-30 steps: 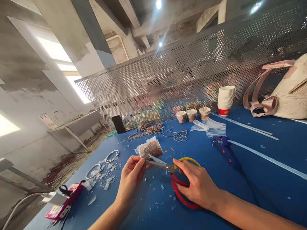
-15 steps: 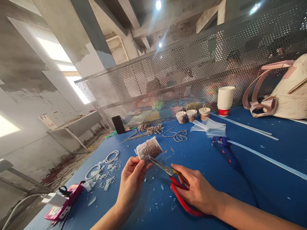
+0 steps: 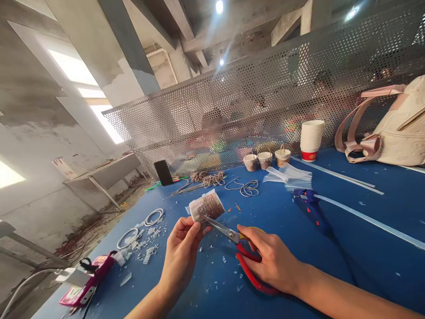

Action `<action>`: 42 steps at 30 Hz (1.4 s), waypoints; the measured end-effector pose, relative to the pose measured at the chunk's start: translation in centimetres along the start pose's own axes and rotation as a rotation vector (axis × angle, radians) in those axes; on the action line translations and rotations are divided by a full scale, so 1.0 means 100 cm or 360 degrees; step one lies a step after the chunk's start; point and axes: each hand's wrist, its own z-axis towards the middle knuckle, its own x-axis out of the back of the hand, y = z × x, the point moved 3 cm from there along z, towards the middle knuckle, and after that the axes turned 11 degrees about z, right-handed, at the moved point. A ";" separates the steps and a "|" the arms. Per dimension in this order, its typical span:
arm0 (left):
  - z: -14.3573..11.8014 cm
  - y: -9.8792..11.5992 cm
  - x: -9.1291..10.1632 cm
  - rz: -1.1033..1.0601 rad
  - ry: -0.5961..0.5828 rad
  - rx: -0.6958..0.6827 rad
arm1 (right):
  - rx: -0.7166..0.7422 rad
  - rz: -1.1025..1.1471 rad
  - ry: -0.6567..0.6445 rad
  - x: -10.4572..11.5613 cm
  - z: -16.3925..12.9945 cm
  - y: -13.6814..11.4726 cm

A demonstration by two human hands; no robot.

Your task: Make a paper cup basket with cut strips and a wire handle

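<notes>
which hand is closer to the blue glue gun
The right. The right hand, holding the scissors, is just left of and nearer the wearer than the glue gun. The left hand is farther left, holding the cord-wrapped cup.

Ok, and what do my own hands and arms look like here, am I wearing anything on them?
Your left hand and right hand are both ungloved. No sleeves, watch or bracelet show on either wrist or forearm. I see no rings on the visible fingers, though some are hidden.
</notes>
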 end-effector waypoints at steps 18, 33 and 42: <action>0.002 0.000 0.000 0.0039 0.0005 0.0059 | -0.0594 0.0432 -0.0015 0.002 0.004 -0.001; 0.033 0.015 0.018 0.1020 0.0120 -0.0219 | -0.0941 -0.0735 -0.0494 0.033 0.016 0.029; 0.034 0.012 0.018 0.1622 -0.0228 -0.0448 | -0.0894 -0.0713 -0.0916 0.051 0.016 0.037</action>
